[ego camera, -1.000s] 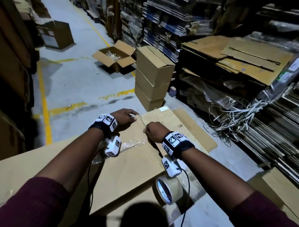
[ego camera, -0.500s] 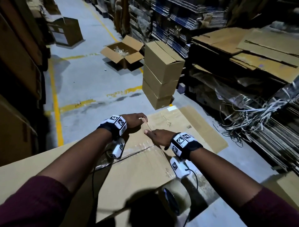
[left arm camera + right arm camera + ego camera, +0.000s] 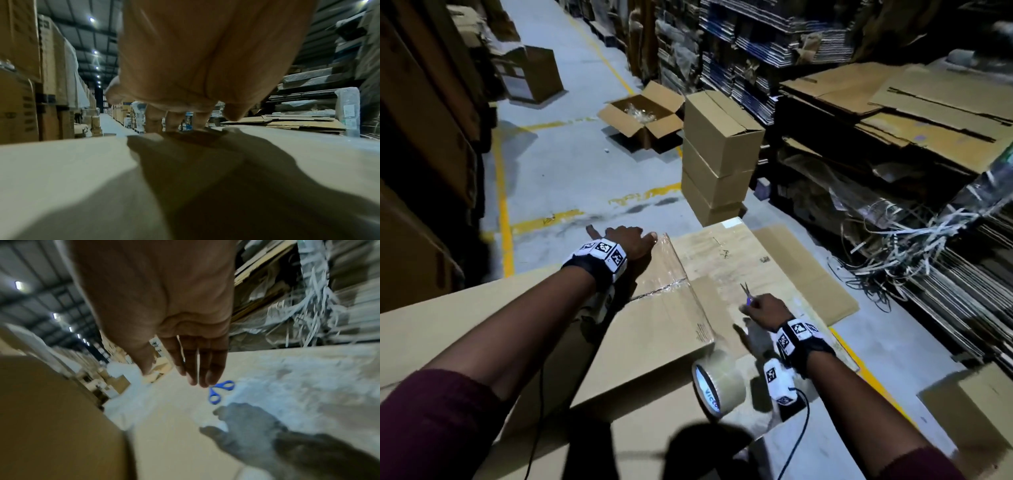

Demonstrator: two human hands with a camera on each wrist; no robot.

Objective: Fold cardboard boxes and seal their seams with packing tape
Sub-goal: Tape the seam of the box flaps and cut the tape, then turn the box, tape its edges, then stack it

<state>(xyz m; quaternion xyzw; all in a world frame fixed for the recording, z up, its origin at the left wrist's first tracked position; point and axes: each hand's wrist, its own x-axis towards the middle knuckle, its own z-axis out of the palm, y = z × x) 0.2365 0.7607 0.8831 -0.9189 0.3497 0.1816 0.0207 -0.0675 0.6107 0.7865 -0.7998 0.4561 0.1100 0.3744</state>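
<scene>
Well, the flattened cardboard box (image 3: 654, 346) lies across the stack in front of the person: broad, light, stiff but floppy at the flaps, best held by its edges. Left hand (image 3: 631, 241) presses open fingers on the taped far corner. The tape roll (image 3: 717, 385) stands on edge beside it. Right hand (image 3: 765, 310), fingers straight, reaches the small blue scissors (image 3: 221, 391), not yet gripped

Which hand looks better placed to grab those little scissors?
The right hand. Its straight fingers hover just over the blue-handled scissors lying on the cardboard, while the left hand presses down on the taped seam, farther off.
</scene>
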